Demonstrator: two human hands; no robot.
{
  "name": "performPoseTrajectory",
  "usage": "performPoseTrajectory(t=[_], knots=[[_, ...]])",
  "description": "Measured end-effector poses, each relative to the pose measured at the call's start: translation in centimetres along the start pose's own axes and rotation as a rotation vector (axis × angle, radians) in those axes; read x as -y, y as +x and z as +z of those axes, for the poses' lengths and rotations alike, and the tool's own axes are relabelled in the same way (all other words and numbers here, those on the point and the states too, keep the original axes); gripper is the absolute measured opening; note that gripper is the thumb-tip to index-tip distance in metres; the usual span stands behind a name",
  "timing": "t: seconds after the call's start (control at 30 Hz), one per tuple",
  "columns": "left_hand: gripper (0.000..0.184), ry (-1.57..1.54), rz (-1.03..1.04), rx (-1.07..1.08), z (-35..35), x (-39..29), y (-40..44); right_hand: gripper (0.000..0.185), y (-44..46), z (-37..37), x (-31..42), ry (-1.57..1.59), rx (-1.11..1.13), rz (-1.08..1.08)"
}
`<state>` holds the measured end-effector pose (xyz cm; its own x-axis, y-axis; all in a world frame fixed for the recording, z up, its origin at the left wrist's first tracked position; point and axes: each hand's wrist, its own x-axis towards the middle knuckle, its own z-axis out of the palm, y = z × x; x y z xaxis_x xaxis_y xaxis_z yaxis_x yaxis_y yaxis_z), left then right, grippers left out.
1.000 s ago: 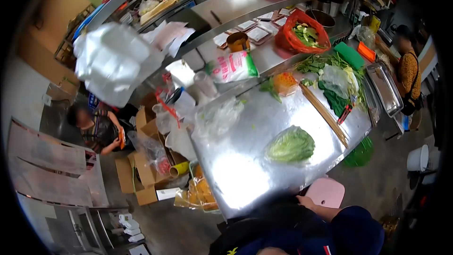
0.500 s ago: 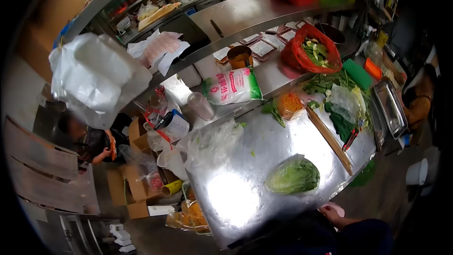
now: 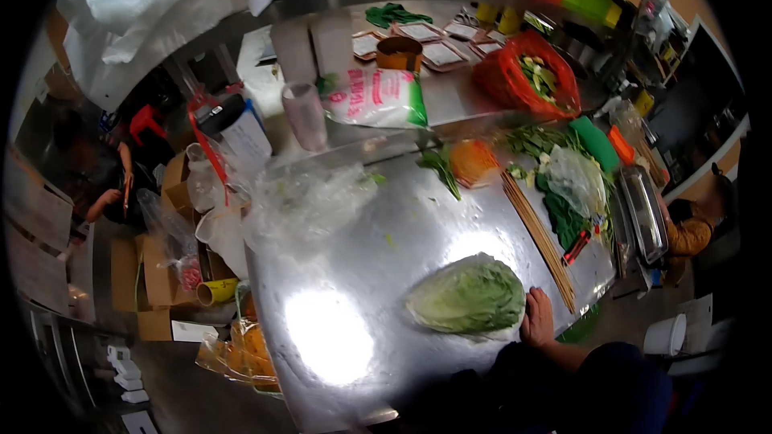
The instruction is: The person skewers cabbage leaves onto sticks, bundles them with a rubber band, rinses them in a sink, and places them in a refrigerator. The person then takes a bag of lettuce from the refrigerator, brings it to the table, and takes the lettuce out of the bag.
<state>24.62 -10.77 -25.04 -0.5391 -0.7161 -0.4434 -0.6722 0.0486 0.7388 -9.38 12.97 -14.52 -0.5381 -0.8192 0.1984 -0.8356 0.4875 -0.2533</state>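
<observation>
A head of napa cabbage (image 3: 466, 296) lies on its side on the steel table (image 3: 322, 241). Close beside its right end is my right hand (image 3: 539, 318), low over the table's near edge. Its fingers are partly stretched out, with nothing visible in them; whether the fingertips touch the leaves I cannot tell. My left hand is out of sight. Beyond the cabbage, to the right, lies a bundle of thin wooden sticks (image 3: 540, 241). A red-handled cutter (image 3: 576, 247) rests near a clear plastic bag (image 3: 575, 175) among leafy greens.
Clear plastic sheeting (image 3: 310, 205) covers the table's left side. Further back are a printed white-and-green bag (image 3: 376, 98), a red bag of greens (image 3: 527, 76) and a plastic cup (image 3: 304, 116). Cardboard boxes (image 3: 151, 273) stand left. Another person (image 3: 100, 169) is at far left.
My view has shifted, so the table appears further left. My right hand has moved up from the table's near edge to beside the cabbage, which stays lying on the table.
</observation>
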Motion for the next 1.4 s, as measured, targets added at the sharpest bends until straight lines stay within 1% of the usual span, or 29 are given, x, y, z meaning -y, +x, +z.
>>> performPoseTrajectory(t=[0.1,0.27,0.4,0.5,0.6,0.67,0.73,0.77,0.8,0.87,0.97,1.0,1.07,1.1,1.2,1.27,1.3,1.33,1.4], knots=[[0.029,0.018,0.027,-0.042,3.7,0.5,-1.9,0.043,0.0,-0.7,0.4,0.059,-0.039,0.008],[0.027,0.053,0.04,-0.124,10.8,1.2,-7.1,0.042,-1.5,0.1,-1.7,0.161,-0.138,-0.029],[0.026,0.091,0.056,-0.186,15.8,2.1,-13.9,0.041,-2.3,0.1,-2.2,0.155,-0.121,-0.05],[0.025,0.152,0.111,-0.211,18.5,3.7,-19.9,0.04,-3.3,0.1,-2.3,0.142,-0.158,-0.074],[0.024,0.218,0.189,-0.229,19.5,4.9,-24.2,0.041,-3.6,0.6,-2.7,0.134,-0.148,-0.072],[0.024,0.272,0.24,-0.229,19.3,5.4,-25.7,0.041,-4.0,1.3,-3.0,0.103,-0.214,-0.113],[0.023,0.331,0.328,-0.221,18.5,5.0,-25.4,0.04,-4.1,1.4,-2.9,0.131,-0.256,-0.114],[0.023,0.349,0.36,-0.218,18.3,4.6,-25.5,0.041,-3.9,1.5,-2.9,0.123,-0.241,-0.106],[0.023,0.591,0.519,-0.284,17.9,2.9,-26.5,0.041,-4.0,1.6,-3.0,0.114,-0.221,-0.09],[0.025,0.349,0.054,-0.278,18.2,1.6,-27.4,0.041,-4.1,1.3,-3.0,0.099,-0.227,-0.09],[0.032,0.29,0.076,-0.406,19.2,0.1,-29.6,0.041,-4.5,1.3,-3.2,0.098,-0.211,-0.062],[0.036,0.258,0.09,-0.427,19.3,0.4,-29.5,0.042,-4.3,1.3,-3.3,0.107,-0.21,-0.048],[0.045,0.2,0.129,-0.465,19.5,3.1,-28.4,0.042,-4.2,2.1,-3.5,0.109,-0.204,-0.042],[0.048,0.301,-0.035,-0.499,19.4,6.3,-27.1,0.042,-4.1,2.2,-3.7,0.111,-0.199,-0.04],[0.051,-0.212,-0.314,-0.243,16.9,-0.3,-26.7,0.04,-4.3,1.8,-4.0,0.179,-0.216,-0.036],[0.05,-0.038,-0.275,-0.537,15.5,0.8,-25.7,0.038,-4.5,1.6,-4.5,0.2,-0.217,-0.076],[0.048,0.125,-0.163,-0.541,13.7,1.0,-25.1,0.036,-4.6,1.4,-4.7,0.222,-0.248,-0.097],[0.046,0.137,-0.228,-0.591,11.9,0.8,-24.2,0.035,-4.7,1.1,-4.8,0.291,-0.249,-0.119],[0.042,0.085,-0.136,-0.649,9.2,-0.9,-22.7,0.035,-4.8,0.5,-5.0,0.347,-0.245,-0.132]])
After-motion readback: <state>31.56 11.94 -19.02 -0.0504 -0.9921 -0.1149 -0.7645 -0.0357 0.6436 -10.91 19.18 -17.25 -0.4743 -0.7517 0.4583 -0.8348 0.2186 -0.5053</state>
